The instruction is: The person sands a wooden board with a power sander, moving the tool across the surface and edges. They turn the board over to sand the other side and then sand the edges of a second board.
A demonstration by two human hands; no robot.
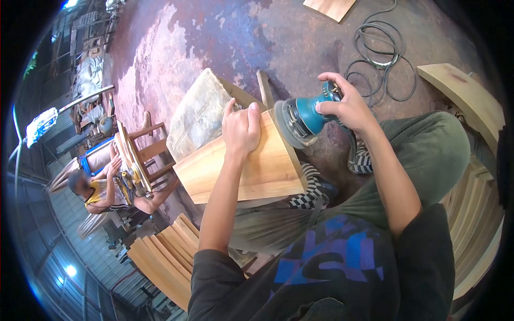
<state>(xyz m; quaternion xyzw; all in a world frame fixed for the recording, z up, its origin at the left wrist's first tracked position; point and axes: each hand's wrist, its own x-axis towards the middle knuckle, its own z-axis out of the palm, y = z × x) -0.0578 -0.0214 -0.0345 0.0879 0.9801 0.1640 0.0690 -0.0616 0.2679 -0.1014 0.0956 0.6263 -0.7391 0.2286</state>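
A teal power sander [310, 114] is gripped in my right hand [348, 106], its round pad against the right end of a light wooden board [230, 174]. My left hand [242, 128] presses on the board near its upper edge, fingers bent against the wood. Under and behind the board stands a worn, pale block-like support [201, 112]. The sander's cable runs down beside my right wrist.
Coiled cable [383, 59] lies on the stained floor, near a wooden piece [332, 6]. Curved boards [466, 96] are at the right, stacked boards [166, 257] at the lower left. Another person [104, 192] sits at the left beside a wooden frame [147, 155].
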